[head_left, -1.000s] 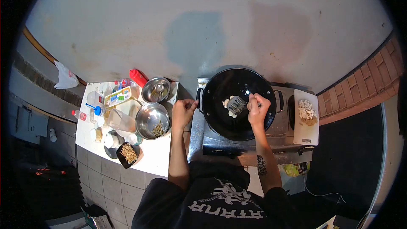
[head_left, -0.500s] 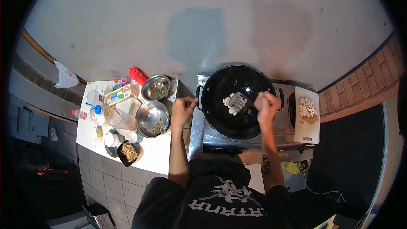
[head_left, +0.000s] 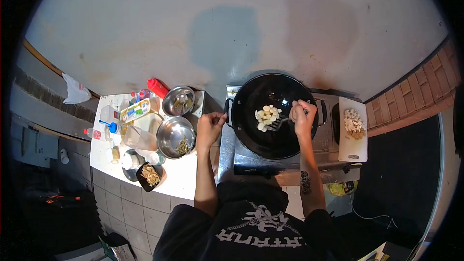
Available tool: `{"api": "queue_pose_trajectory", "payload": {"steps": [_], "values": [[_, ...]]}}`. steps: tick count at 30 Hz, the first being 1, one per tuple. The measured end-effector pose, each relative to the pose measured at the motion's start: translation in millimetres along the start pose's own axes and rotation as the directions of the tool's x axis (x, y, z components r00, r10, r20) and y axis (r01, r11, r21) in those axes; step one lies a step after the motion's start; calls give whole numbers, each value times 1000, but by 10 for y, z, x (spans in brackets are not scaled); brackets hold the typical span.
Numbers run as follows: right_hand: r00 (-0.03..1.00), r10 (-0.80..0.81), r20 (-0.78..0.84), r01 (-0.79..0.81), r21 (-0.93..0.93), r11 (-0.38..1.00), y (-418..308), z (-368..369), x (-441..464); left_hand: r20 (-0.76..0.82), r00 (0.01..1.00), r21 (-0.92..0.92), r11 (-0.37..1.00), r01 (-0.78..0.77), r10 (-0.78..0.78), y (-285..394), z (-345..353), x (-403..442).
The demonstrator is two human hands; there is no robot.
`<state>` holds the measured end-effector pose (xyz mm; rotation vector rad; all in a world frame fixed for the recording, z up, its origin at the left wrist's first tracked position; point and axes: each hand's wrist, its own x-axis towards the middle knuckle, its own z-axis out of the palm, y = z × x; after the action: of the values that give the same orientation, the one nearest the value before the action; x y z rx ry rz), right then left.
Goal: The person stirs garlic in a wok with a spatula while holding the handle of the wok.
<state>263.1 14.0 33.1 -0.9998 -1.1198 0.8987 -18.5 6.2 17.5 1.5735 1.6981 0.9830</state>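
Observation:
A large black wok (head_left: pixel 256 144) sits on the stove, with pale white slices of food (head_left: pixel 267 116) heaped near its middle. My left hand (head_left: pixel 209 129) pinches the wok's left side handle (head_left: pixel 228 111) between thumb and fingers. Over the right part of the wok, my right hand (head_left: pixel 303 116) is closed around the handle of a slotted spatula (head_left: pixel 275 125). The spatula's blade lies under and beside the slices, partly covered by them.
Left of the stove, a white table (head_left: pixel 181 179) carries two steel bowls (head_left: pixel 163 137), a black dish of cut food (head_left: pixel 149 175), a red squeeze bottle (head_left: pixel 157 87) and several containers. A white cutting board (head_left: pixel 352 150) with chopped pieces lies on the right.
The spatula blade has moved from on top of the slices to low beside and beneath them, and the slices are more gathered. My left hand stays at the wok handle.

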Motion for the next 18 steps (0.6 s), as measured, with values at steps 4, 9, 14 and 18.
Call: {"api": "queue_pose_trajectory", "payload": {"steps": [4,9,14,18], "values": [[995,-75,63,69,96,993,-50,95,-15,-9,1000,-2,1000,-5,5,-10,1,-11],[829,-363,425,496,-261,828,-572,332,-154,-10,1000,-82,997,-3,2,26,14,-34],[777,-228,587,466,-292,835,-703,409,-303,-56,997,-93,994,-55,50,-137,76,-20],[789,-209,577,463,-336,820,-676,341,-322,-46,998,-101,994,-37,32,-104,63,-27]]}}
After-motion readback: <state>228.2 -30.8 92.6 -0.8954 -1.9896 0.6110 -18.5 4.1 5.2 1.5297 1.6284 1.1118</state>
